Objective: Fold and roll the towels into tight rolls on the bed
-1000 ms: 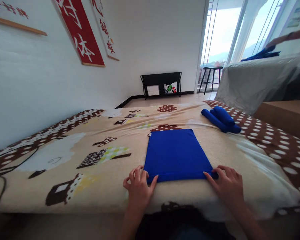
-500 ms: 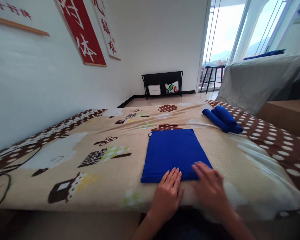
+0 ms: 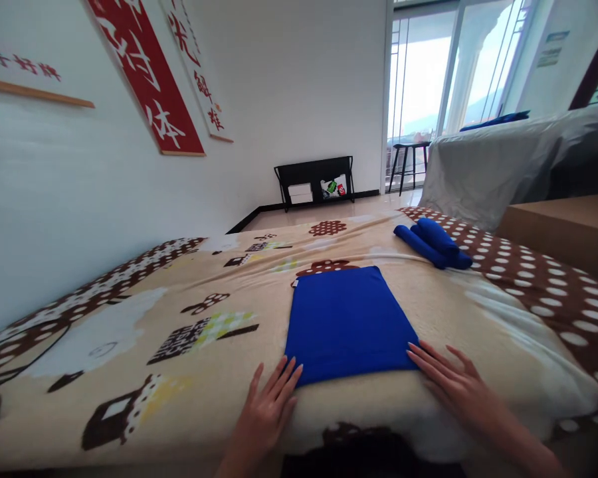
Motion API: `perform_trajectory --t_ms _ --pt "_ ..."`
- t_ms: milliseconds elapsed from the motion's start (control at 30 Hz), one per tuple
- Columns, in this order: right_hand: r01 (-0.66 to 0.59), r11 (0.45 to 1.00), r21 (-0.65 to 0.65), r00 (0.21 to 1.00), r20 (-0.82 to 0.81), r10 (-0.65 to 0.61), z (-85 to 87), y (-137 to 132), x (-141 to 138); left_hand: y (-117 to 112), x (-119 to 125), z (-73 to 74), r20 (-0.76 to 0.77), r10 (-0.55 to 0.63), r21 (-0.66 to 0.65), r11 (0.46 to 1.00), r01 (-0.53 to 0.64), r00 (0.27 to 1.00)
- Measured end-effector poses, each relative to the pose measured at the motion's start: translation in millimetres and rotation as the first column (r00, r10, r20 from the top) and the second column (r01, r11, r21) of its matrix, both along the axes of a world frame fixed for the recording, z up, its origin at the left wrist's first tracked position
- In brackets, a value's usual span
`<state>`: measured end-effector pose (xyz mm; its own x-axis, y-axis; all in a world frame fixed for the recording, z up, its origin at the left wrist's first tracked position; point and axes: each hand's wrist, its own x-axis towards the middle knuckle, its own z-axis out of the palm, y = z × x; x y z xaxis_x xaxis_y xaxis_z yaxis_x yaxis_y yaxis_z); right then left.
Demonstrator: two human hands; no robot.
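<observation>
A blue folded cloth (image 3: 349, 322) lies flat on the patterned blanket (image 3: 219, 398) in front of me, a small white tag at its far left corner. At its near left corner, my left hand (image 3: 269, 405) rests with fingers stretched out, the fingertips touching the edge. My right hand (image 3: 453, 382) lies at the near right corner, its fingers extended and the tips against the cloth's side. Neither hand grips anything. Farther back on the right lie several blue cloth rolls (image 3: 433, 244) close together.
Dark cables (image 3: 40, 362) lie on the blanket at the left. To the right are a cardboard box (image 3: 568, 222) and furniture under a plastic cover (image 3: 478, 166). A black rack (image 3: 313, 179) stands by the far wall, a stool (image 3: 407, 159) near the glass door.
My hands have moved apart from the cloth's near edge to its two near corners. The view has tilted up slightly and shifted right.
</observation>
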<state>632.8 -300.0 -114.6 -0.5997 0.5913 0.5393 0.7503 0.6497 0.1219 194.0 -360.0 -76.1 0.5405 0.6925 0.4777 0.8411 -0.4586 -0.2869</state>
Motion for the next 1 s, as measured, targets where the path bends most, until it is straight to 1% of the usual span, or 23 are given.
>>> perform_trajectory --t_ms 67,167,333,400,467,533,600,667,767,867,933,1000 --pt "0.017 1.000 -0.024 1.000 -0.018 -0.018 0.2 2 4 -2 -3 0.9 0.012 0.007 0.002 1.000 -0.007 1.000" --pt "0.044 0.998 -0.054 0.998 -0.053 -0.046 2.8 6 7 -4 2 4.6 0.050 0.012 -0.012 1.000 -0.012 0.999" --pt "0.058 0.995 -0.075 0.995 -0.071 -0.063 0.9 17 11 -3 1 3.6 0.077 0.078 -0.102 0.992 -0.070 0.994" --pt "0.060 0.997 -0.053 0.993 -0.100 -0.065 -3.1 21 12 -1 -3 1.4 0.125 0.117 -0.070 0.992 -0.109 0.985" --pt "0.070 0.997 -0.033 0.988 -0.138 -0.074 -6.6 24 12 2 -8 0.3 0.176 0.122 -0.016 0.993 -0.121 0.977" --pt "0.075 0.997 -0.027 0.983 -0.167 -0.078 -7.5 26 12 6 -12 1.1 0.198 0.085 0.013 0.996 -0.089 0.977" --pt "0.048 0.998 -0.033 0.984 -0.172 -0.052 -4.3 28 14 8 -17 3.9 0.189 0.020 0.014 1.000 -0.023 0.982" --pt "-0.004 0.999 -0.032 0.986 -0.164 -0.001 2.2 28 17 7 -19 8.4 0.176 -0.032 0.005 0.999 0.032 0.984" --pt "-0.071 0.997 -0.027 0.988 -0.142 0.066 13.4 25 22 3 -19 18.0 0.181 -0.079 -0.019 0.996 0.084 0.980" --pt "-0.097 0.994 -0.058 0.987 -0.131 0.088 21.7 16 27 -3 -16 28.4 0.212 -0.101 -0.105 0.986 0.126 0.972" --pt "-0.103 0.987 -0.127 0.987 -0.137 0.085 25.1 10 27 -4 -14 33.4 0.228 -0.093 -0.194 0.971 0.139 0.969" --pt "-0.097 0.972 -0.216 0.987 -0.147 0.066 26.8 7 23 -2 -12 35.2 0.236 -0.061 -0.251 0.960 0.122 0.970"
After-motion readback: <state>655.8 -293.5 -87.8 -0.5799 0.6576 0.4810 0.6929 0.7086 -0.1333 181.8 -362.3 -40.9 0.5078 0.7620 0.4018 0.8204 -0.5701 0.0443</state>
